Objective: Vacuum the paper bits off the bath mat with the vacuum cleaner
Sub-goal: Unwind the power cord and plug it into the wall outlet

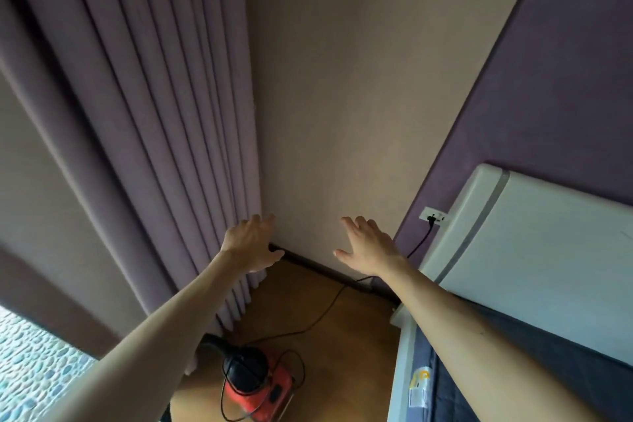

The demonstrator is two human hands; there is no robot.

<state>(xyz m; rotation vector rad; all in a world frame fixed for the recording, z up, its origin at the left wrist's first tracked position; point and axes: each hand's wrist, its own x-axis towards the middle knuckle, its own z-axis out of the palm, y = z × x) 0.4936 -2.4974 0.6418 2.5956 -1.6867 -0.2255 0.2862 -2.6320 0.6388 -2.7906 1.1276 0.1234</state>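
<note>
Two forearms (144, 332) stretch out from the bottom edge, and neither hand holds anything. Far left and low down, the mat (30, 370) peeks in, but its pebble pattern makes any paper bits too hard to pick out. Left hand (251, 243) hovers with fingers spread wide, empty. Below, between the arms, the vacuum (255, 387) sits untouched on the floor (342, 353), its cord (329, 305) looped around it and trailing off to the right. Right hand (368, 247) is splayed too, gripping nothing, and beyond it the plug sits in the socket (434, 216). Risks, I'd say: those loose loops could snag a foot or the machine once it's lifted, and a hard pull toward the mat might yank the plug out. As for the surroundings, on the left the curtain (137, 147) hangs down close by the vacuum, so suction could grab the fabric. On the right, the headboard (531, 250) and bed (479, 370) box this corner in, leaving little room to turn.
</note>
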